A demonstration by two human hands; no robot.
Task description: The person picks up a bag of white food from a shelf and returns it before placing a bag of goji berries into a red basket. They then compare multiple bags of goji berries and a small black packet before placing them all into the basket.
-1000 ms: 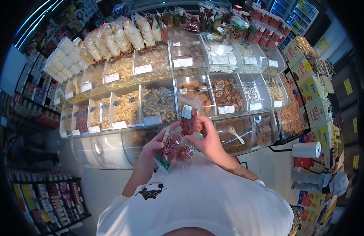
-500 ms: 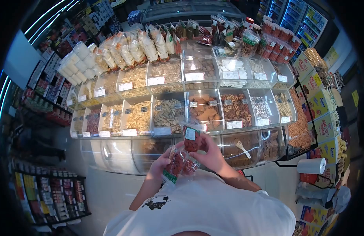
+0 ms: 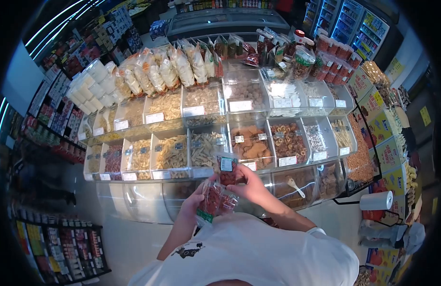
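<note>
My left hand (image 3: 191, 202) is closed around the edge of a clear plastic bag of dark red dried food (image 3: 210, 202) with a green lower corner. My right hand (image 3: 251, 187) pinches a second bag of dried red food (image 3: 227, 177), which stands upright and carries a white label near its top. Both bags are close together in front of my chest, their edges overlapping. Below the right fingers, another part of clear packaging with red contents (image 3: 227, 204) hangs beside the left bag. The fingertips behind the bags are hidden.
Ahead is a tiered display of clear bins (image 3: 206, 143) with dried foods and price labels. A white scoop (image 3: 295, 188) lies in a lower bin. Bagged goods (image 3: 182, 66) and red-filled jars (image 3: 332, 55) line the top. A plastic bag roll (image 3: 377, 200) stands at right.
The display sits slightly lower in view as my head has tilted up a little. The labelled bag in my right hand has shifted slightly left; both hands keep their hold.
</note>
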